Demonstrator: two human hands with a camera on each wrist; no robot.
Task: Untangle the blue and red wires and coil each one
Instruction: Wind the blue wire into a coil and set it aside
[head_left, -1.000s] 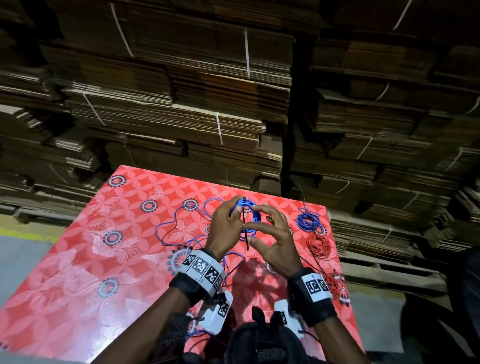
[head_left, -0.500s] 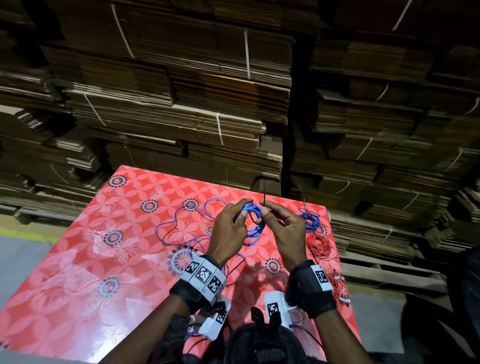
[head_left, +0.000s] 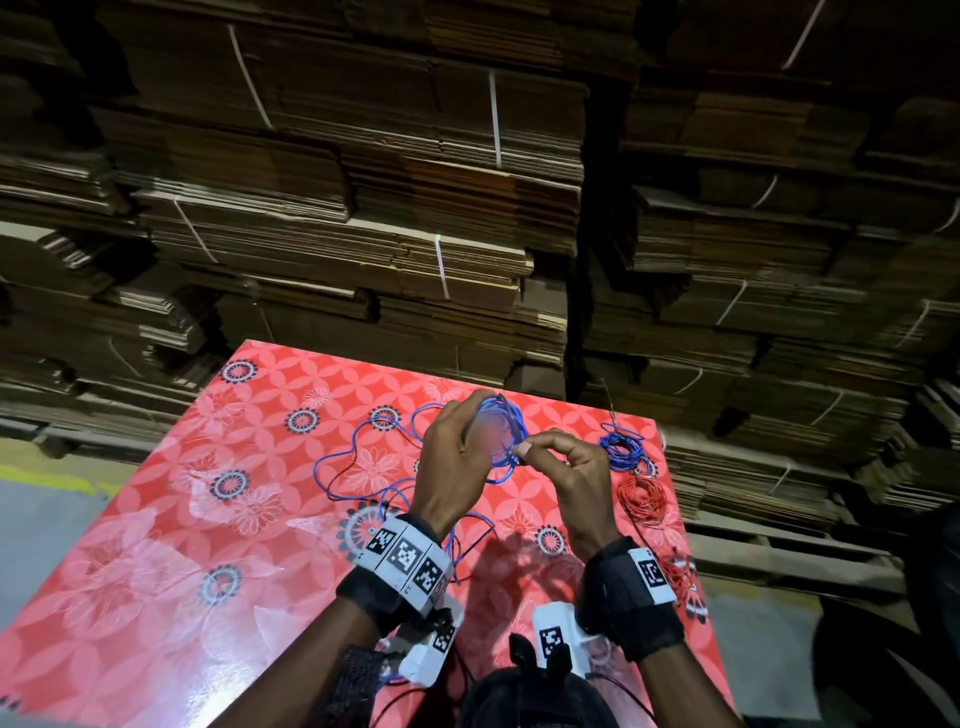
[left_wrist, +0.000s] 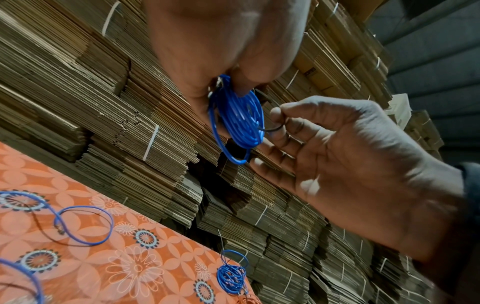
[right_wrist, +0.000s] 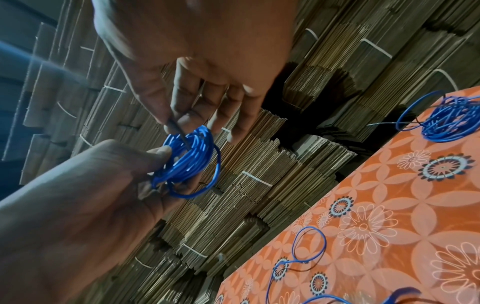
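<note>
Step in hand, as I read it: tying off the blue plastic-sheathed wire coil (left_wrist: 237, 121) with a thin dark tie wire (left_wrist: 272, 128). The coil is held in the air above the far middle of the glossy red floral-print tabletop (head_left: 156, 545).

Left hand (head_left: 457, 457) grips the coil, thumb and fingers curled round its upper turns. Right hand (head_left: 566, 467) pinches the tie wire between thumb and forefinger, other fingers loosely spread, right at the coil's rim.

To do it well:
- keep the left-hand clamp on the turns — they look springy and would likely fan out if released
- feed the tie through the coil's centre, wrap it across all turns, then twist the ends snug
- one outer loop already hangs lower than the rest; gather it in before cinching

Materials: blue insulation is smooth and shiny, turns round but uneven. The tie is much thinner, matte, and appears to hold a bend.

On the tabletop: loose blue wire (head_left: 353, 462) snakes in open loops left of the hands, with a thin dark strand alongside. Toward the right edge sit a finished blue wire bundle (head_left: 621, 449) and, just nearer, a fine red wire coil (head_left: 644, 496); more red wire (head_left: 675, 577) lies by the right wrist. Stacked strapped corrugated cardboard (head_left: 363, 208) stands beyond the far edge.
</note>
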